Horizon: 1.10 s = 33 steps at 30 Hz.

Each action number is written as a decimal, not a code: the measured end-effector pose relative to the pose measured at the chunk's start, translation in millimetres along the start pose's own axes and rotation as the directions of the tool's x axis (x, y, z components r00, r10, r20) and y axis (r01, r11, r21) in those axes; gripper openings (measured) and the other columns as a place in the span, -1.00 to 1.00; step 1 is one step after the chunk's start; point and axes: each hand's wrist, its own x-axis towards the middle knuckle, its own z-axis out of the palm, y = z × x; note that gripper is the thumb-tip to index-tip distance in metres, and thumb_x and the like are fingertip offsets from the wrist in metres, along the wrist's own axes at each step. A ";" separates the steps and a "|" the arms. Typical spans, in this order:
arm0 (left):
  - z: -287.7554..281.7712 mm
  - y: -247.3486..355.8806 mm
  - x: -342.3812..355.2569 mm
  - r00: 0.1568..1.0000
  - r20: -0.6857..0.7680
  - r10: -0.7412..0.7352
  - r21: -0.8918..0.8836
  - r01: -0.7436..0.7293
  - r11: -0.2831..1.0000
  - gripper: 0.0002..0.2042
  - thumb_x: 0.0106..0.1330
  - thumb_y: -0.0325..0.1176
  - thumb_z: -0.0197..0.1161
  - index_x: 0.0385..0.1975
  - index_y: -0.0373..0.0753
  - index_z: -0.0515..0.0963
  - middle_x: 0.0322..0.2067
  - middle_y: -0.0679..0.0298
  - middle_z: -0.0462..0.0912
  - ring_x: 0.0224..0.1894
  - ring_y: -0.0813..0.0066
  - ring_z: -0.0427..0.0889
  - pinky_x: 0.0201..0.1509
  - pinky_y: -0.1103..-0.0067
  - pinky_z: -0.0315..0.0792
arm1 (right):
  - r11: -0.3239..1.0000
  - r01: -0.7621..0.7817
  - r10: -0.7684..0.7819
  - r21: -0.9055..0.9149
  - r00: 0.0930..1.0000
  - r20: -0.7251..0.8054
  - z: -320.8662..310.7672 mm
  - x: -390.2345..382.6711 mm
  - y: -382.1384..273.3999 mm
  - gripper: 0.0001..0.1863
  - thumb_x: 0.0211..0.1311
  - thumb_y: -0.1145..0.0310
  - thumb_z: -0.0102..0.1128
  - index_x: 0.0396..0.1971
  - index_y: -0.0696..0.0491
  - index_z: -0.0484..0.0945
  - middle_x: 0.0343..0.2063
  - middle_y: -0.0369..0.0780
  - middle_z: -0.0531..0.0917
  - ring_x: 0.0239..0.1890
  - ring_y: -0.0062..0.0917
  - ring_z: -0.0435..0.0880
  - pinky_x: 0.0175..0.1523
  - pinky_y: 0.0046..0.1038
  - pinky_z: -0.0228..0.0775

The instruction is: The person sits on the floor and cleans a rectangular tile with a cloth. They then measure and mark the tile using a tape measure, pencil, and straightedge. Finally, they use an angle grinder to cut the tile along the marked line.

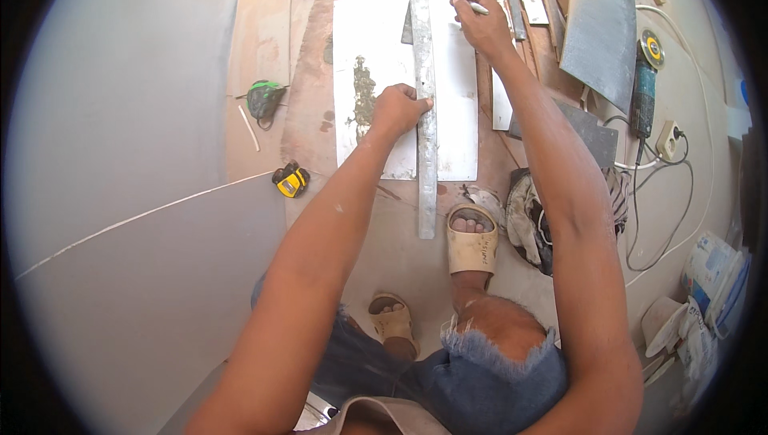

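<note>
A white tile [456,139] lies on a stained brown board, with a patch of grey mortar stuck to its left half. Lengthwise across the tile runs a long, worn metal straightedge [426,155], which extends past the near edge. My left hand [396,111] is closed at the straightedge's left side, its thumb pressing on the bar; some of its fingers are hidden. Near the tile's far right corner, my right hand [488,27] grips a marker [478,8] between thumb and fingers. The marker's dark tip points left, close to the straightedge.
A yellow tape measure [290,180] and a green-and-black object [265,100] lie on the left. At right are an angle grinder [645,91], a socket block [669,140] with cables, and a grey tile [598,31]. Tile strips flank the board. My sandaled foot [472,243] is just below.
</note>
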 end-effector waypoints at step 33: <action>-4.6 -2.9 -1.6 0.999 0.044 0.024 -0.074 -0.020 0.997 -0.68 0.09 -0.23 0.48 -0.32 -0.39 0.67 -0.42 0.05 0.73 -0.38 0.27 0.70 -0.23 0.43 0.54 | 0.957 -0.127 0.109 0.262 0.991 0.082 40.5 3.3 11.6 -0.61 0.47 0.23 0.06 0.15 0.11 0.37 0.06 -0.14 0.51 -0.01 -0.42 0.67 0.04 -0.45 0.63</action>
